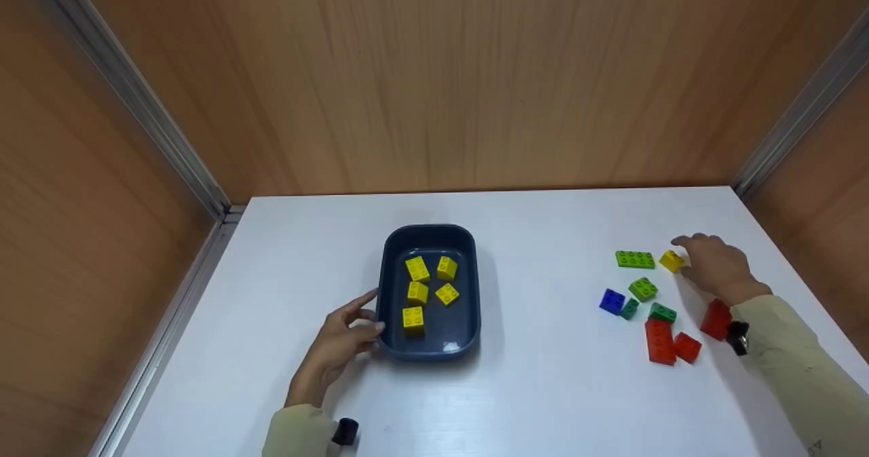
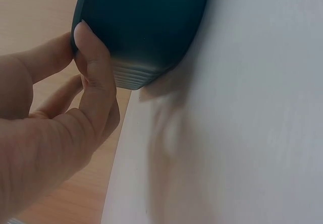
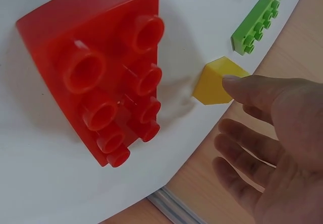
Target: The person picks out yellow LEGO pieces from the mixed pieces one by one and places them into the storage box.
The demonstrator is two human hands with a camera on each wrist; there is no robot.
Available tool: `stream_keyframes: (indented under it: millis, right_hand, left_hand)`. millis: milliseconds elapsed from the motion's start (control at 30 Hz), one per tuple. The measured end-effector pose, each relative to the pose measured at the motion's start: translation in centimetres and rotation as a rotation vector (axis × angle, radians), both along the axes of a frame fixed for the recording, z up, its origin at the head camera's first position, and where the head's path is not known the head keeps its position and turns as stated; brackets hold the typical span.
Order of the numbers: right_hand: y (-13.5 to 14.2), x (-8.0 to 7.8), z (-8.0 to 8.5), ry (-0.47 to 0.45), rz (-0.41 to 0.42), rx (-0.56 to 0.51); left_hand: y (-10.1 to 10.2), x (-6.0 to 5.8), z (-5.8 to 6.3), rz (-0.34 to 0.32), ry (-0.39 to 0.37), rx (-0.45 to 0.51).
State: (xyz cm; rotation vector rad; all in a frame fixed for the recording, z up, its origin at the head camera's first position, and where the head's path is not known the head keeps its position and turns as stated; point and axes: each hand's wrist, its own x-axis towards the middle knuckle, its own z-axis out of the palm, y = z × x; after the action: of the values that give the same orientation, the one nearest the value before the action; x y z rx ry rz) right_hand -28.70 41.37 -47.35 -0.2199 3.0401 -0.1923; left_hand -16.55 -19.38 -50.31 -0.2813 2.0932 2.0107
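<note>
In the head view a dark blue tray [image 1: 451,324] with several yellow bricks [image 1: 413,321] inside stands left of the table's middle. My left hand [image 1: 349,338] grips the tray's left rim. The left wrist view shows the thumb on one side of the tray [image 2: 146,27] and the fingers on the other. Far right, my right hand [image 1: 719,267] is spread around a single yellow brick [image 1: 671,261]. Seen from the right wrist, its thumb overlaps that brick [image 3: 214,85] while the other fingers stand apart from it; whether the thumb touches cannot be told.
Below the right wrist sits a red brick [image 1: 716,320], with a long red brick [image 1: 660,341] and a small red one [image 1: 687,347] nearby. A light green brick [image 1: 635,259], a blue brick [image 1: 612,301] and dark green bricks [image 1: 662,313] lie left of the hand. Wooden panels [image 1: 475,83] enclose the table.
</note>
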Motion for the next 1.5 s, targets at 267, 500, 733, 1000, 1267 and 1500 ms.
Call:
stream_keyframes:
  millis: [267, 500, 733, 1000, 1267, 1500]
  right_hand:
    - [-0.21, 0.0, -0.14, -0.017, 0.007, 0.005]
    - [-0.19, 0.09, -0.21, -0.044, 0.002, -0.015]
    - [-0.19, -0.05, -0.31, -0.069, -0.008, -0.023]
    - [-0.34, -0.3, -0.32, -0.105, -0.028, -0.042]
    - [-0.43, -0.54, -0.15, -0.128, -0.036, -0.046]
    - [-0.29, -0.72, 0.06, -0.142, -0.042, -0.051]
  left_hand:
    - [0.1, 0.14, -0.03, 0.02, -0.008, -0.011]
    - [0.17, 0.2, -0.05, 0.027, -0.016, -0.015]
    - [0.21, 0.11, -0.03, 0.027, -0.016, -0.002]
    - [0.33, 0.16, 0.07, 0.037, -0.015, -0.006]
    - [0.33, 0.06, 0.05, 0.034, -0.015, -0.006]
    - [0.25, -0.05, 0.11, 0.03, -0.015, -0.004]
